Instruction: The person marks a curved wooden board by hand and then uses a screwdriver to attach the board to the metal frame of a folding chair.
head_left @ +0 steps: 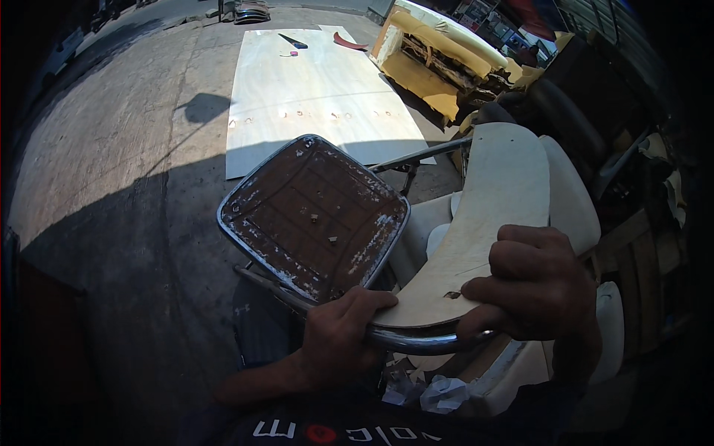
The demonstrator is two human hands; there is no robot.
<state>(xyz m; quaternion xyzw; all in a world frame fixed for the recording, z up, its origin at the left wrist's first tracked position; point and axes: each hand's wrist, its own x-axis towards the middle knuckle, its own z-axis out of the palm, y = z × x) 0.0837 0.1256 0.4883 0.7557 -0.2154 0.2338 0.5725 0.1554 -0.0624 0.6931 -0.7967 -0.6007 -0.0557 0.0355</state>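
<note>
A pale curved plywood panel (491, 186) lies along the bent chrome tube (401, 343) of a metal chair frame, with a small hole near its lower end. My left hand (338, 327) grips the panel's lower left corner and the tube, thumb on the edge. My right hand (539, 279) is closed around the panel's right part beside the hole, its curled fingers reaching down toward the tube; whether anything small is between them I cannot make out. The chair's square seat (305, 201), brown and flaking with a chrome rim, is tilted to the left of the panel.
A large white board (312, 89) lies on the concrete ahead, bearing a dark tool (294, 41) and a red curved piece (348, 42). Torn yellow upholstered furniture (439, 67) stands back right. Cream cushions (573, 193), dark seats and wooden pallets crowd the right side.
</note>
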